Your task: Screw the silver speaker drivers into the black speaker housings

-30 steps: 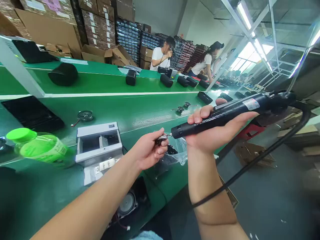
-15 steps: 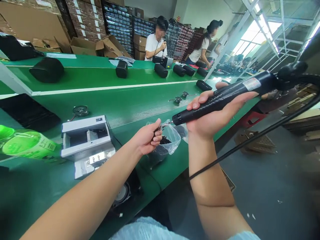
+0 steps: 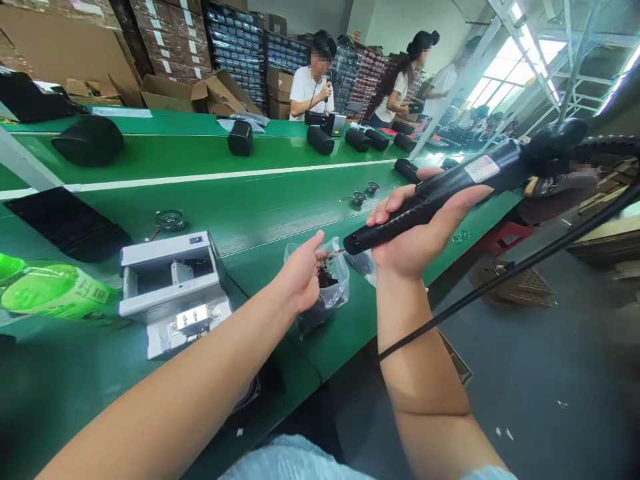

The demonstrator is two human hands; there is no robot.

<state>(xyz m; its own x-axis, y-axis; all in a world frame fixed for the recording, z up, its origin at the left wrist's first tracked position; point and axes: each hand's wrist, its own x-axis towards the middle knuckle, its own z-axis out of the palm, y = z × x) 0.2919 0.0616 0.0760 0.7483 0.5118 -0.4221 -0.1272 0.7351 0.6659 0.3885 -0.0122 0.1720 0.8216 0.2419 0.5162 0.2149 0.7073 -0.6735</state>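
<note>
My right hand [image 3: 415, 233] is wrapped round a black electric screwdriver [image 3: 440, 193], its cable trailing down across my forearm. The driver points left, and its thin metal bit [image 3: 336, 254] reaches my left hand [image 3: 301, 270]. That hand is at the mouth of a clear plastic bag [image 3: 336, 293] of small dark screws [image 3: 327, 277]. Its thumb stands apart from the fingers, which are partly hidden behind the palm, beside the bit. Left of my hands sits a grey metal feeder-like device [image 3: 167, 273] with an open top. A speaker [image 3: 247, 397] shows partly under my left forearm.
A green bottle [image 3: 55, 290] lies at the left, near a black panel [image 3: 70, 223]. Small round speakers [image 3: 170, 220] rest on the green bench [image 3: 260, 220]. Several black cylindrical housings [image 3: 320, 140] line the belt behind. Co-workers [image 3: 313, 87] are across it.
My left thumb has parted from the fingers at the bit, and that hand has shifted over the bag. The screwdriver has moved slightly left and down.
</note>
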